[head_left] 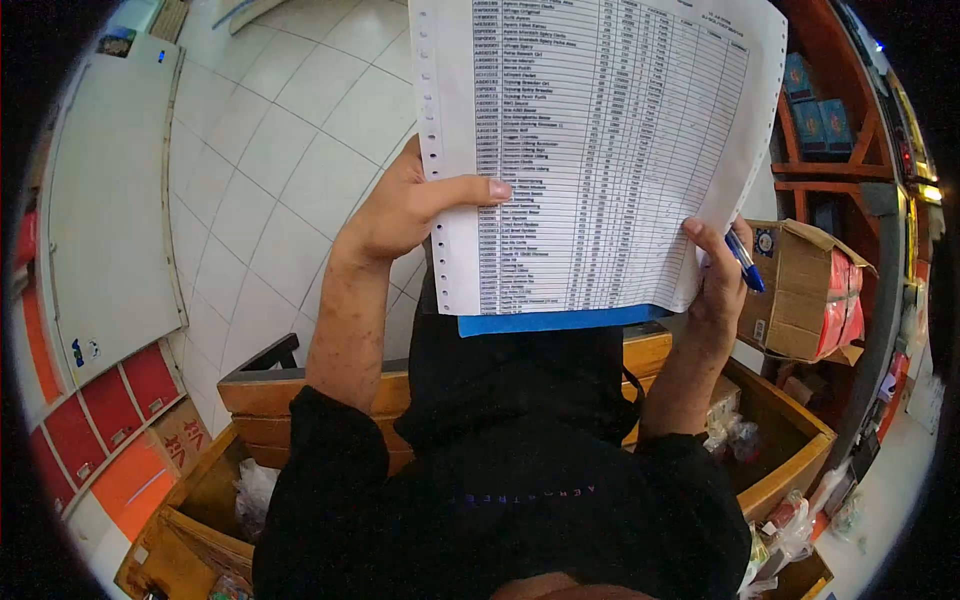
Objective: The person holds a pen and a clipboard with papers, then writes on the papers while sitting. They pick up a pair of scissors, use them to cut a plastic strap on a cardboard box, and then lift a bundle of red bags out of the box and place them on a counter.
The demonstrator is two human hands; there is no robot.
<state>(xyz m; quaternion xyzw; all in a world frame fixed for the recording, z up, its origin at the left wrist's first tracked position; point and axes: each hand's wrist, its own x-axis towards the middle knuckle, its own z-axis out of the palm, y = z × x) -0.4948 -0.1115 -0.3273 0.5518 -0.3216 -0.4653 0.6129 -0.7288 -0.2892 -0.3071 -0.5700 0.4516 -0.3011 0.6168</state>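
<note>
A printed list on perforated paper (590, 180) is held up in front of me, its rows running across a table of small text. My left hand (405, 205) grips the sheet's left edge, thumb flat on the rows and fingers hidden behind. At the lower right corner, my right hand (715, 280) pinches the paper with the thumb on top. A blue pen (745, 262) sticks out from behind that hand, pointing down. Under the sheet's lower edge shows a strip of a blue folder or board (560, 321).
Wooden bins (790, 440) with plastic bags stand on both sides of me. To the right, an open cardboard box (795, 285) with red packs sits near an orange shelf (845, 175). A white-topped counter or freezer (115, 200) is at left, above tiled floor (290, 140).
</note>
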